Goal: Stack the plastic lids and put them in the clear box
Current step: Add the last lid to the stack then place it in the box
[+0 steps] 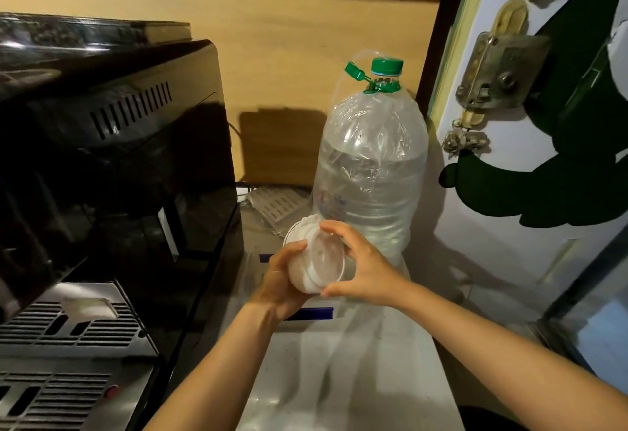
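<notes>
Hands first: the left hand cups a sideways stack of round white plastic lids from underneath, and the right hand pinches the rim of the clear outermost lid, thumb low and fingers on top, so both are closed around the same stack, held up in the air. Right below is the clear plastic box with a blue-edged lid, sitting on the tabletop. Just behind stands a big clear water bottle with a green cap, and a glossy black coffee machine fills the left side.
</notes>
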The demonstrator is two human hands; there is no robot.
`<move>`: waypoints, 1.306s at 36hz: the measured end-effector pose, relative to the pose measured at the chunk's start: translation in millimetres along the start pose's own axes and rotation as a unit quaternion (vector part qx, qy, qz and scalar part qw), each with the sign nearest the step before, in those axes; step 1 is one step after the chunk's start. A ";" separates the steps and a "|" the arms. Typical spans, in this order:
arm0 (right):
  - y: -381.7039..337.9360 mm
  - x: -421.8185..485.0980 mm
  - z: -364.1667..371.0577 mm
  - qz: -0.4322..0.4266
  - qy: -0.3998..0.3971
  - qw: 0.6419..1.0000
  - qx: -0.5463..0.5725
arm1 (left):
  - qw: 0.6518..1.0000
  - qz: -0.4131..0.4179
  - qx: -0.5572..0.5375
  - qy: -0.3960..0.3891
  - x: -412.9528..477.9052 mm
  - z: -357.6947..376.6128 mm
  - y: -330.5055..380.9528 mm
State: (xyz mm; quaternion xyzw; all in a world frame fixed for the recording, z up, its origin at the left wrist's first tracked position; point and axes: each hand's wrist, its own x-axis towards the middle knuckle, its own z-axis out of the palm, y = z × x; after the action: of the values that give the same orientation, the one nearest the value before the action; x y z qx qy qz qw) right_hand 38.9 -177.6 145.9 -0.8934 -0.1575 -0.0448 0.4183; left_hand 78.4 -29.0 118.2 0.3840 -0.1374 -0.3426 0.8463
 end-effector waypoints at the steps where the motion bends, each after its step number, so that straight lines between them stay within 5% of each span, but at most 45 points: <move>1: 0.9 1.8 0.0 0.001 -0.003 1.000 -0.003 | 1.000 0.001 0.005 -0.001 1.2 -1.9 1.3; 10: 10.0 21.9 -2.7 -0.020 -0.023 0.999 -0.025 | 1.000 0.021 0.000 -0.021 11.2 -13.4 10.1; 19: 25.7 43.5 3.6 0.010 -0.010 0.997 0.070 | 1.000 0.001 -0.014 0.022 26.5 -24.5 12.9; 23: 40.4 51.5 4.9 0.015 -0.004 0.999 0.047 | 0.993 -0.031 0.042 0.111 31.7 -34.6 12.9; 29: 65.4 63.1 16.0 0.068 -0.028 0.997 0.000 | 0.934 -0.013 0.258 0.249 37.8 -51.1 9.3; 37: 86.1 72.1 47.0 0.132 -0.067 0.989 -0.002 | 0.845 -0.017 0.478 0.238 42.5 -74.4 2.7; 47: 110.5 81.3 72.2 0.165 -0.104 0.981 -0.019 | 0.775 -0.113 0.557 0.277 60.0 -108.8 -9.1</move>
State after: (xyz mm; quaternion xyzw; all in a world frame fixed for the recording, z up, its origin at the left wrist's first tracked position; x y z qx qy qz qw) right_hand 147.4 -169.2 35.4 -0.9149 -0.0495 0.1145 0.3839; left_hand 171.7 -14.0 36.9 0.8792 -0.0192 -0.1787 0.4413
